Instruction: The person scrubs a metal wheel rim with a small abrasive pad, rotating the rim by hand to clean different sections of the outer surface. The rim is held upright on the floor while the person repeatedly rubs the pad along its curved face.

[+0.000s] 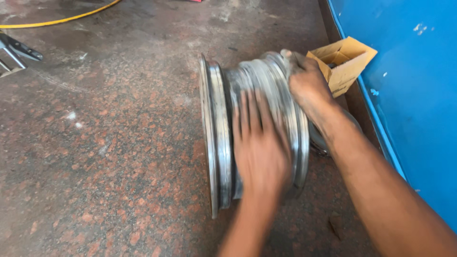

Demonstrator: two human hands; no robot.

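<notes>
Plainly, a bare steel wheel rim point(247, 128) stood on edge on the speckled stone floor point(104, 157), its axle line running roughly left to right across the view, so that both flanges faced sideways and the barrel faced up toward the camera. Taking the rim as the landmark: the left hand point(259, 147) lay directly on the near upper part of the barrel, between the two flanges, fingers extended and flat against the metal. It was blurred, and it showed no closed grip; it held nothing. The right hand point(307, 83) sat at the rim's far right flange, near the top, with its fingers curled over the flange edge in a closed hold on the rim; how tightly could not be told.

Both hands were in contact with the rim. The right forearm came in from the rim's right side, the left from below the rim's near edge. The left hand covered the middle of the barrel; the right steadied the outer edge.

Beyond the rim's right flange, an open cardboard box point(345, 64) rested against a blue panel point(409, 95). Well apart to the rim's left, a yellow hose point(62, 20) crossed the floor, and a metal tool point(16, 52) lay at the frame edge.
</notes>
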